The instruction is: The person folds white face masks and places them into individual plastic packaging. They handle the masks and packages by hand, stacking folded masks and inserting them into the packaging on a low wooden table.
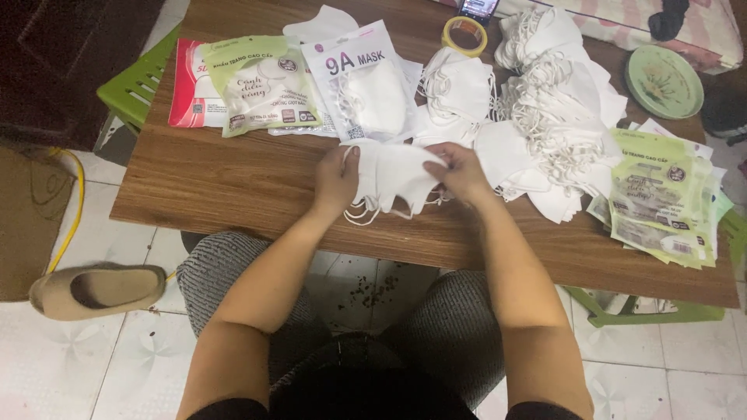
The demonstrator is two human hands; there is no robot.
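My left hand (336,180) and my right hand (459,169) both grip a small stack of white face masks (393,177), held flat over the near part of a low wooden table (233,187). The masks' ear loops dangle toward the table's front edge. Just beyond my hands lies a clear pouch with white masks inside (367,82). A large loose heap of white masks (545,101) spreads to the right of my right hand.
A green-and-white printed pouch (263,84) and a red-edged pouch (191,85) lie at the far left. A stack of green pouches (661,202) sits at the right edge. Yellow tape roll (464,35), green plate (663,80), beige shoe (97,289) on tiled floor.
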